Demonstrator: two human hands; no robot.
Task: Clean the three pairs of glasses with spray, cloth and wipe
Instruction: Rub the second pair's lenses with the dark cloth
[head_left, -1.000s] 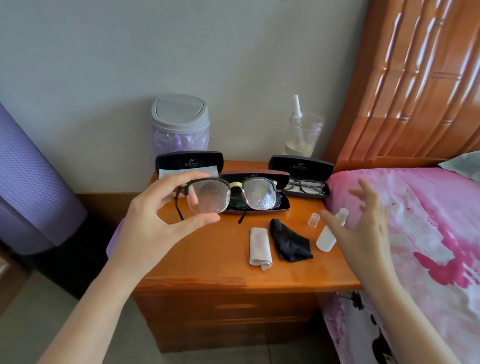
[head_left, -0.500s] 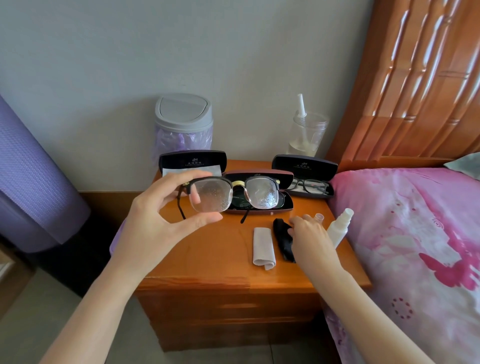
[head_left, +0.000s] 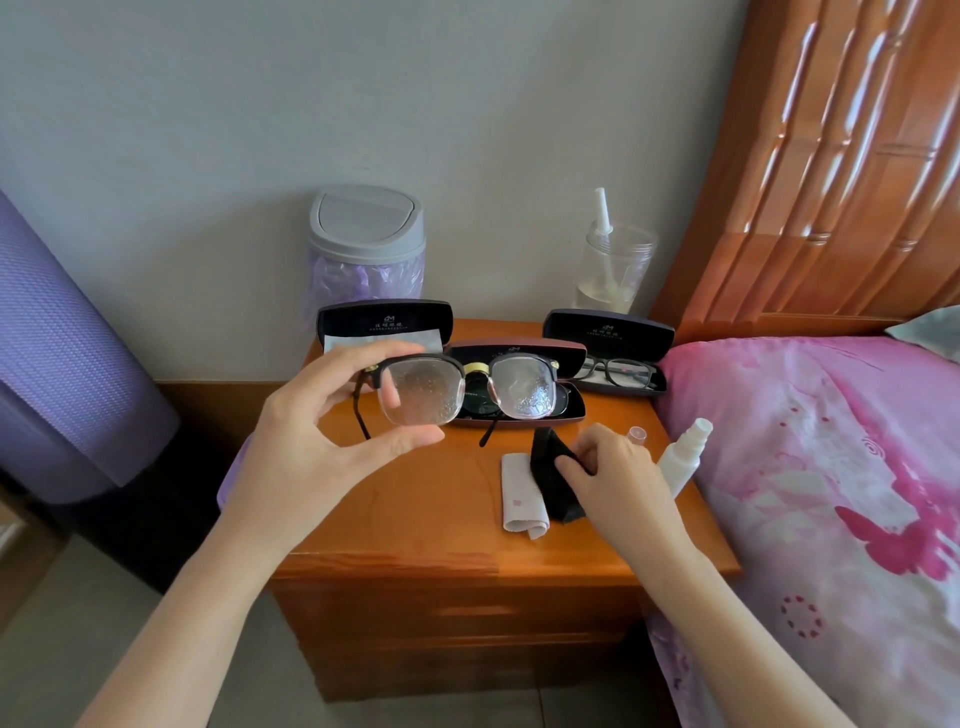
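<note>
The right hand (head_left: 618, 478) has left the spray bottle (head_left: 680, 457), now just to its right, and pinches the black cloth (head_left: 550, 493) on the table (head_left: 415, 519). The left hand (head_left: 311, 452) still grips the droplet-wet glasses (head_left: 467, 389) up and to the left of it, so wiping probably comes next.

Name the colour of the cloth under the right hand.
The cloth is plain black; the head view shows it, pinched by the right hand.

Grey-lidded bin (head_left: 365, 224), clear cup (head_left: 616, 267) by the wall, rolled purple mat (head_left: 62, 353), pink bedspread (head_left: 831, 467), wooden headboard (head_left: 831, 156)
</note>
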